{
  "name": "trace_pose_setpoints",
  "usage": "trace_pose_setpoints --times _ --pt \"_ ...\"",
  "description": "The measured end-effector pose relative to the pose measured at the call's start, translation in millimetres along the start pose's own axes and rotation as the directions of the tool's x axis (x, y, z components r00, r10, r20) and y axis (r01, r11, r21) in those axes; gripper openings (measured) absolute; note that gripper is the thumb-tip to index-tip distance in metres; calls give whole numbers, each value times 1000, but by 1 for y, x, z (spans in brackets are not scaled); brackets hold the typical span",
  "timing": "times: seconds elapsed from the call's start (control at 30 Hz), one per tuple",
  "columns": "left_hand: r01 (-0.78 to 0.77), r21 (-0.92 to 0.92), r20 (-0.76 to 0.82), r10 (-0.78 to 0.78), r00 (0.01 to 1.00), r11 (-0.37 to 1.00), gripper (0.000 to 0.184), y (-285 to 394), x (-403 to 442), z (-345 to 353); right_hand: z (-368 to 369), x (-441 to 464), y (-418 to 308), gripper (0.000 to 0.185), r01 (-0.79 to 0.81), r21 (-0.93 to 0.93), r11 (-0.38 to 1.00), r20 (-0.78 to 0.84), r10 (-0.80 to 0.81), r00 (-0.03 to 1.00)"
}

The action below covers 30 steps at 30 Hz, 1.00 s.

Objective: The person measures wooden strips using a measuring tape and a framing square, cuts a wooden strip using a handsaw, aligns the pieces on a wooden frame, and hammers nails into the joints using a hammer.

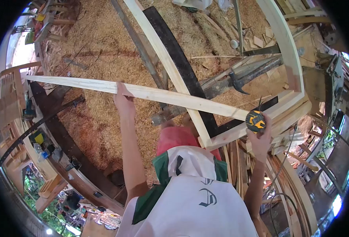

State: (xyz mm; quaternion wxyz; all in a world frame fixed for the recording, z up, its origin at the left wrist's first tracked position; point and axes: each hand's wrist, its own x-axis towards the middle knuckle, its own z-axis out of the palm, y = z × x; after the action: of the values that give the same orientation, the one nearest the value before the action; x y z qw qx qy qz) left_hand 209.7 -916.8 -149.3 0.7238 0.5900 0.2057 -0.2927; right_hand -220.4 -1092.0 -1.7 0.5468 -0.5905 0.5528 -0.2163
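Head view: pale wooden strip [162, 94] slants from upper left down to right of centre, left hand [124, 100] clasping it near mid-length, right hand [260, 139] gripping tape measure [256, 121] at its lower-right end.

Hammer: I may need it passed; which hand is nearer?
Right. The right hand, holding the tape measure, is below the hammer in the picture; the left hand, on the wooden strip, is farther left.

The strip [158, 94] crosses over the frame [162, 55], with the left hand [124, 100] on its left part, the tape measure [256, 121] in the right hand [261, 139] at its right end, and the hammer [237, 83] farther behind.
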Motion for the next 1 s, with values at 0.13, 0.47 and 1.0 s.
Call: trace_pose_setpoints --times 0.13,0.47,1.0 --pt "-26 78 -144 37 989 997 35 2 -15 14 18 8 32 68 34 15 999 -72 -33 997" --pt "-557 547 509 279 814 625 64 21 -150 24 88 -22 -26 74 153 -112 982 292 -114 949" --pt "-772 547 771 -555 312 325 30 15 -169 67 117 -100 -26 37 -315 85 945 229 289 929"
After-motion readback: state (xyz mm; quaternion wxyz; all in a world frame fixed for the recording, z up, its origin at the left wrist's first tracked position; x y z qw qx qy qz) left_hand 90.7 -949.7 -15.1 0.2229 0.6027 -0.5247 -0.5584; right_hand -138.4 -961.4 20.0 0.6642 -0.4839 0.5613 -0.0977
